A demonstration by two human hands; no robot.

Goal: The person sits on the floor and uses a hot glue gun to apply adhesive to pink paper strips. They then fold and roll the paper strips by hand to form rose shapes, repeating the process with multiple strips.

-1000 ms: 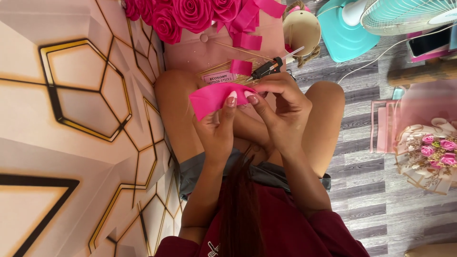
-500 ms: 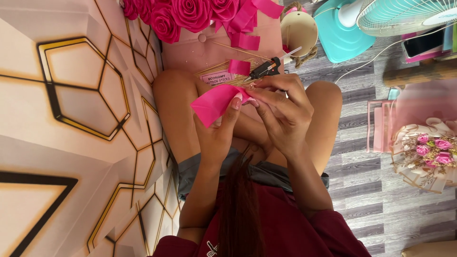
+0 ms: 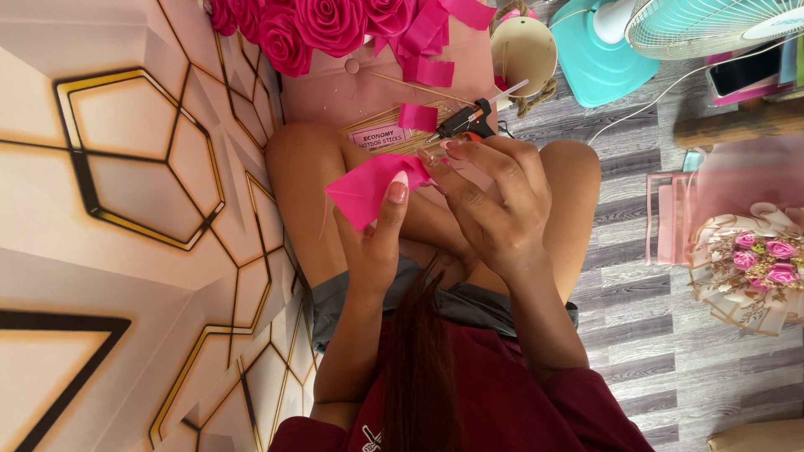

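Note:
My left hand pinches a folded piece of bright pink ribbon between thumb and fingers, above my bare knees. My right hand is curled over the ribbon's right end, its fingertips pressing there. What lies under those fingers is hidden. A black glue gun lies just beyond my right hand, next to a pack of thin wooden sticks and a short cut of pink ribbon.
Finished pink ribbon roses and loose ribbon strips lie at the top. A round wooden pot, a teal fan and a phone sit top right. A small rose bouquet rests at the right; a hexagon-patterned wall is on the left.
The ribbon has gone from a flat piece to a pointed fold and now sticks out to the left. My right hand has closed more tightly over its end.

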